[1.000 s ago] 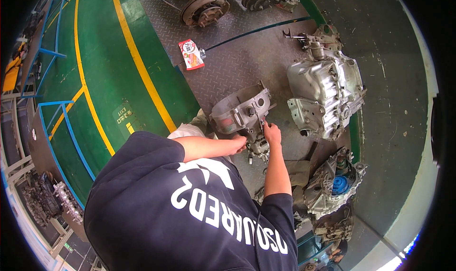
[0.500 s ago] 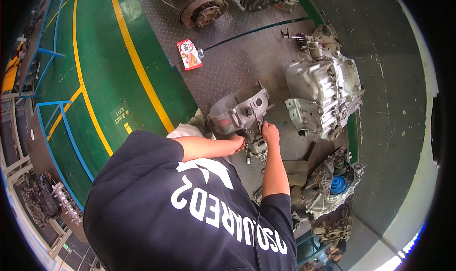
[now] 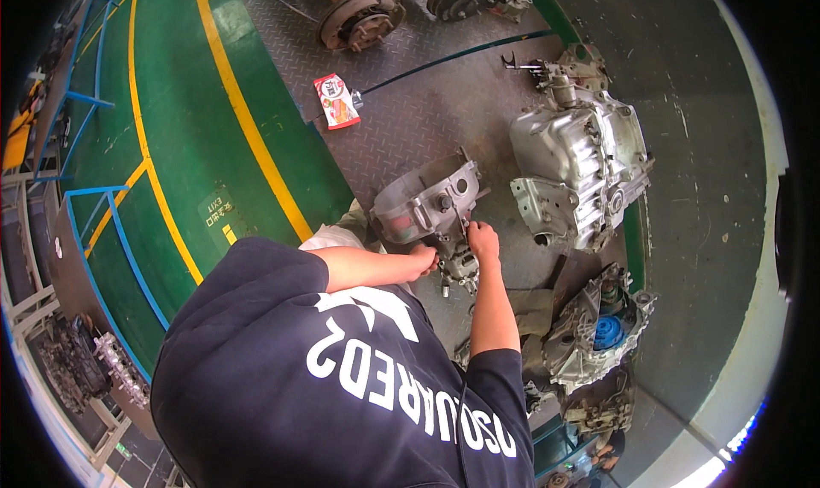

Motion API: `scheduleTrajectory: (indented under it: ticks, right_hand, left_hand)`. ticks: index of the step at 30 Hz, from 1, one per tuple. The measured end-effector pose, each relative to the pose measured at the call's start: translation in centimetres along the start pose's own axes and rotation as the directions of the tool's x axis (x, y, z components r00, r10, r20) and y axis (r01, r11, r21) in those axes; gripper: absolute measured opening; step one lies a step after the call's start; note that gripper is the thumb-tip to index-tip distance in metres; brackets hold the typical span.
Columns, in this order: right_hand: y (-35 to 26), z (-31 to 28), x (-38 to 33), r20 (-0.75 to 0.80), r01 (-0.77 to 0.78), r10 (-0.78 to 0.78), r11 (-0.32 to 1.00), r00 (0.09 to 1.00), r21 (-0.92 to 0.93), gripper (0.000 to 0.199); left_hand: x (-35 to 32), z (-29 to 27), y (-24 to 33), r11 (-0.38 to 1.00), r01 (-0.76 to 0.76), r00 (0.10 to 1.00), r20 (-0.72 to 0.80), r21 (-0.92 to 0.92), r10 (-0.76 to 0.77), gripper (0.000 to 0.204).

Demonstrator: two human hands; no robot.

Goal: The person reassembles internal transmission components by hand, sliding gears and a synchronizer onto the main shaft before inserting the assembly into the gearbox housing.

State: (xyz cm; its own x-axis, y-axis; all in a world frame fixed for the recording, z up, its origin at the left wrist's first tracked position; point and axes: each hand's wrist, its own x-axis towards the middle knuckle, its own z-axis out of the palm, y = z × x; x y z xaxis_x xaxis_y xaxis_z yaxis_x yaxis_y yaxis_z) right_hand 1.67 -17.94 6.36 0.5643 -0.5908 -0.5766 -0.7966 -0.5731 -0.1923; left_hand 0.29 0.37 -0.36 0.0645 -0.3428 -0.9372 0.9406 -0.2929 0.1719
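The housing [image 3: 424, 213] at twelve o'clock is grey, the casing [image 3: 581, 159] at two silver, the round part [image 3: 608, 334] at four blue, the shirt [image 3: 256, 360] at seven white-lettered black, the floor [image 3: 184, 103] at ten yellow-striped green, the packet [image 3: 336, 102] at eleven red-and-white.

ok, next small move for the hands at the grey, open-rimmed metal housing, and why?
I'd probably brace the grey, open-rimmed metal housing with the left hand: no clamp shows on it, and the right hand is curled close at its near right side. What the fingers grip is too small to tell.
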Motion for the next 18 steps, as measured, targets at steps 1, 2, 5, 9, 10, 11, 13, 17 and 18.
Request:
scheduleTrajectory:
  ticks: [1,2,5,9,10,11,13,17,18]
  right_hand:
    - [0.3,0.2,0.3,0.010,-0.013,0.013,1.000,1.000,0.026,0.053]
    - [0.7,0.2,0.4,0.008,-0.020,0.019,0.999,1.000,0.028,0.053]
    - [-0.2,0.0,-0.2,0.014,-0.025,0.024,0.999,1.000,0.038,0.053]
    - [0.3,0.2,-0.1,-0.012,0.031,-0.031,0.997,0.999,0.065,0.054]
    - [0.1,0.2,-0.2,-0.017,0.017,-0.016,0.997,1.000,0.075,0.054]
    - [-0.1,0.1,-0.3,-0.022,0.003,-0.002,0.996,1.000,0.086,0.053]
    - [-0.4,-0.1,-0.5,-0.012,0.008,-0.008,1.000,1.000,0.023,0.052]
    - [1.2,0.4,0.0,-0.029,0.018,-0.016,0.997,0.999,0.070,0.050]
    - [0.6,0.3,-0.2,-0.034,-0.005,0.007,0.998,0.999,0.063,0.049]
  left_hand:
    - [-0.3,0.1,0.0,0.999,-0.015,1.000,-0.016,0.050,0.016,0.032]
    - [-0.7,0.2,0.1,0.995,-0.029,0.999,-0.030,0.100,0.032,0.032]
    - [-1.1,-0.1,0.8,0.991,0.090,0.996,-0.007,-0.102,-0.091,0.031]
    - [-0.8,0.1,0.5,1.000,0.017,1.000,-0.023,0.020,-0.017,0.032]
    - [-1.0,0.2,0.4,0.998,0.011,0.999,-0.033,0.060,-0.009,0.032]
    - [-1.2,0.3,0.3,0.995,0.005,0.999,-0.044,0.100,0.000,0.031]
    - [-1.3,0.1,0.8,0.997,0.079,0.997,-0.001,-0.005,-0.079,0.030]
    - [-1.5,0.8,0.6,0.995,0.050,0.999,0.008,0.087,-0.051,0.036]
    - [-1.5,0.6,0.6,0.996,0.044,0.999,0.002,0.079,-0.044,0.036]
